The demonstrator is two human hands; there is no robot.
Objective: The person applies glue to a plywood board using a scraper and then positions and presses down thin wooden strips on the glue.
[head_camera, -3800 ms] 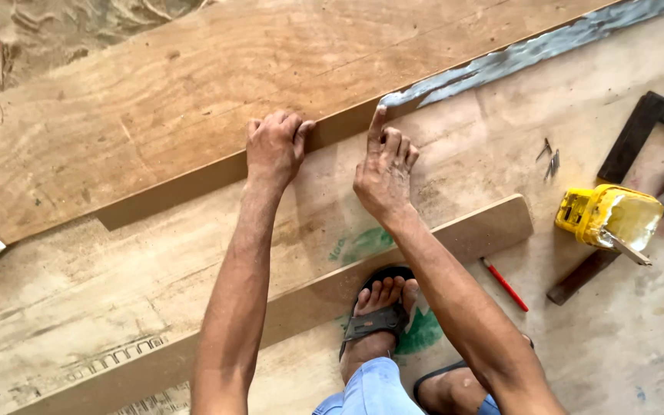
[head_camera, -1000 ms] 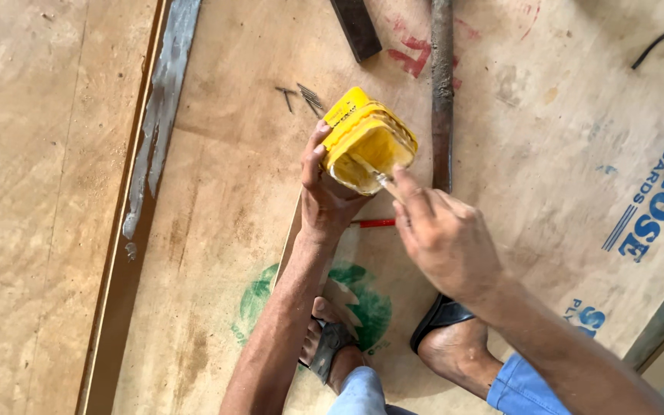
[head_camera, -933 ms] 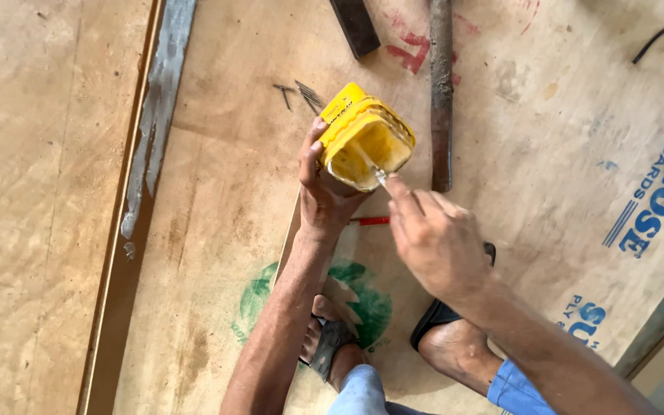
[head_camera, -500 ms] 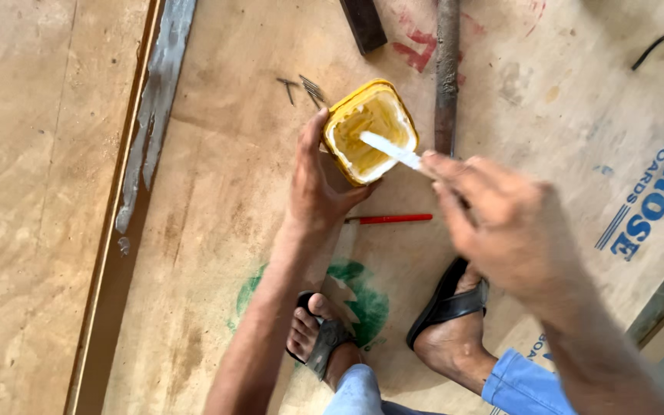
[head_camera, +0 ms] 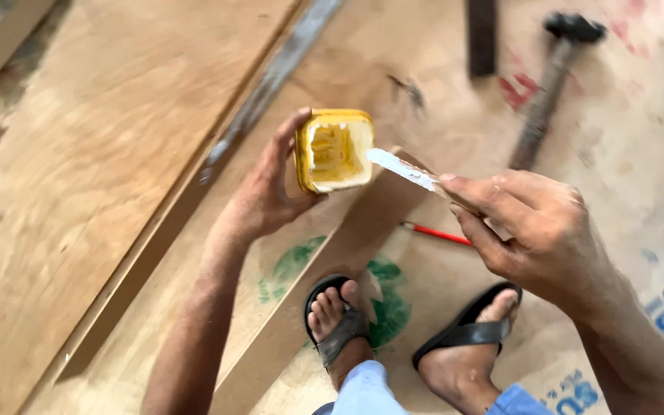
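1. Fingers of the left hand curl around the side of a small square yellow plastic tub, thumb on the near wall, palm behind it. Closed firmly on it.
2. Fingers of the right hand pinch the rear end of a thin flat wooden spreader stick coated white at its tip. Tight pinch, nothing else held.
3. Tub is held in the air above a long narrow plywood strip lying on the plywood sheet floor. Mouth is tipped toward the camera and a bit to the right; inside looks smeared with pale yellowish paste.
4. Stick's long axis runs from lower right to upper left, coated tip at the tub's right rim; whether it touches, cannot tell.
5. Handling, by judgement: tub light, thin-walled, may flex if squeezed; side grip suits it. Paste likely sticky, rim possibly slick. Stick light, stiff, best held well back from the wet end.
6. Nearby: red pencil on the floor just beside the right hand; hammer with wooden handle further off, upper right.
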